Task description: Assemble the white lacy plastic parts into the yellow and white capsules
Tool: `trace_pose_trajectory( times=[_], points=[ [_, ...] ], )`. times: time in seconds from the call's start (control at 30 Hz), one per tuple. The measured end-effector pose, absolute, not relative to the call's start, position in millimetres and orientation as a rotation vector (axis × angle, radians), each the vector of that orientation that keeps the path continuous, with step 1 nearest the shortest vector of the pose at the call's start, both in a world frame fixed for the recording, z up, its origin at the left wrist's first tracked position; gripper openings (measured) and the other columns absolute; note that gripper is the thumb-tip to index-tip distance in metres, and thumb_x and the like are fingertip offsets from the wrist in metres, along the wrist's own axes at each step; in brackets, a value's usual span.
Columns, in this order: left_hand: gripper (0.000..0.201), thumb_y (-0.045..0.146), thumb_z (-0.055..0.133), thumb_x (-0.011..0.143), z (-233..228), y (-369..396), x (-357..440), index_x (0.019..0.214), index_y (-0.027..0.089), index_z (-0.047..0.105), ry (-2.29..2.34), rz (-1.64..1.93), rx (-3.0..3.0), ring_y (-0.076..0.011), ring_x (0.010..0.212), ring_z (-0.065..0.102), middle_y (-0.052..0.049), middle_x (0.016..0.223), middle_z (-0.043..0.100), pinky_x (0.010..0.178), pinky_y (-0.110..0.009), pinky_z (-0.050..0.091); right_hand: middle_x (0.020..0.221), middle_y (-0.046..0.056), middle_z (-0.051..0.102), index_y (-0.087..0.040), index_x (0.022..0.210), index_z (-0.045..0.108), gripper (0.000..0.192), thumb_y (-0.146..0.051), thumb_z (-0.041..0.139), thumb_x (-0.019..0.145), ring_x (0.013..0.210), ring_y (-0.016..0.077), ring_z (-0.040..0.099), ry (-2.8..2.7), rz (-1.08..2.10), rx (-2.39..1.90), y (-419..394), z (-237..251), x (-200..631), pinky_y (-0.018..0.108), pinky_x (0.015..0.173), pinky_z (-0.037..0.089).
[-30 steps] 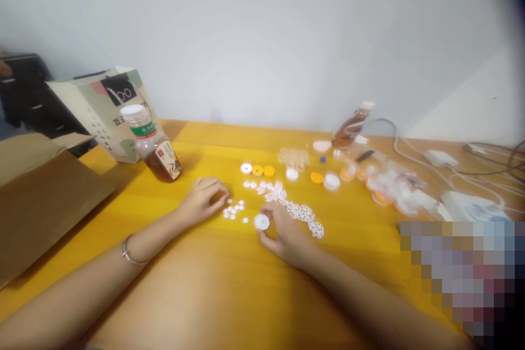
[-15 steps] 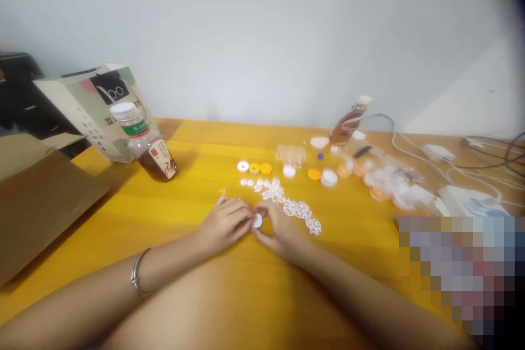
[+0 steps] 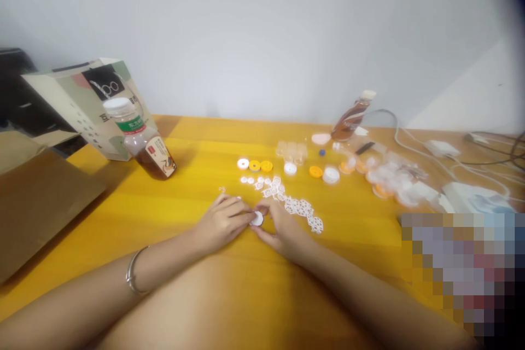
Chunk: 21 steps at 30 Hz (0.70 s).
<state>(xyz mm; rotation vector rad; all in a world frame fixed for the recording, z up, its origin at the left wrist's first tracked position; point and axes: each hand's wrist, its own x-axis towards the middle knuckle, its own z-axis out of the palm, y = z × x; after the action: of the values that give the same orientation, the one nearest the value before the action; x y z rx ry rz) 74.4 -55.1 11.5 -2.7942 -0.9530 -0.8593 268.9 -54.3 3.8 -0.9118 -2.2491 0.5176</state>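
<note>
Between my two hands, low over the wooden table point(image 3: 180, 290), is a small round white disc point(image 3: 257, 219) with a slightly scalloped edge. My left hand point(image 3: 223, 221) pinches its left side with closed fingers. Curled around its right side, my right hand point(image 3: 283, 228) holds it between thumb and fingers. Just beyond the hands runs a strip of white lacy cut-outs point(image 3: 297, 206), and several small white pieces point(image 3: 250, 180) lie in a row at its far end. Behind them sit a white ring point(image 3: 243, 163) and yellow discs point(image 3: 266, 166).
A tea bottle point(image 3: 150, 147) and a paper bag point(image 3: 74, 104) stand left, beside a cardboard box point(image 3: 45, 197). Farther back are a clear plastic tray point(image 3: 291, 150) and a tilted brown bottle point(image 3: 353, 117). White spools point(image 3: 330, 175), bagged pieces point(image 3: 394, 178) and cables point(image 3: 471, 164) crowd the right.
The view has shifted slightly. My left fingertips have moved a little over the white disc, and both hands stay on it. Nothing else on the table has visibly moved.
</note>
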Motion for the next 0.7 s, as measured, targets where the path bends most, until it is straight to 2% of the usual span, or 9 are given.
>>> trace_pose_trajectory(
  times=[0.27,0.7],
  points=[
    [0.019,0.02,0.049,0.086,10.2,-56.4,67.5,0.103,0.02,0.059,-0.936,-0.899,-2.822,-0.0129,0.087,0.059,-0.003,0.095,0.067,0.081,-0.028,0.038,0.088,0.007,0.058,-0.019,0.098,0.046,0.025,-0.019,0.058,0.077,0.083,0.0201,0.056,-2.226,0.557,-0.982,-53.4,2.3,271.0,0.035,0.072,0.048],
    [0.03,0.021,0.047,0.086,8.0,-55.2,61.3,0.115,0.021,0.053,-0.909,-0.771,-2.888,-0.0141,0.094,0.06,-0.005,0.106,0.064,0.085,-0.03,0.04,0.084,0.004,0.063,-0.021,0.088,0.055,0.017,-0.024,0.065,0.075,0.079,0.0185,0.059,-2.194,0.53,-0.93,-49.1,1.4,273.8,0.033,0.071,0.048]
  ],
)
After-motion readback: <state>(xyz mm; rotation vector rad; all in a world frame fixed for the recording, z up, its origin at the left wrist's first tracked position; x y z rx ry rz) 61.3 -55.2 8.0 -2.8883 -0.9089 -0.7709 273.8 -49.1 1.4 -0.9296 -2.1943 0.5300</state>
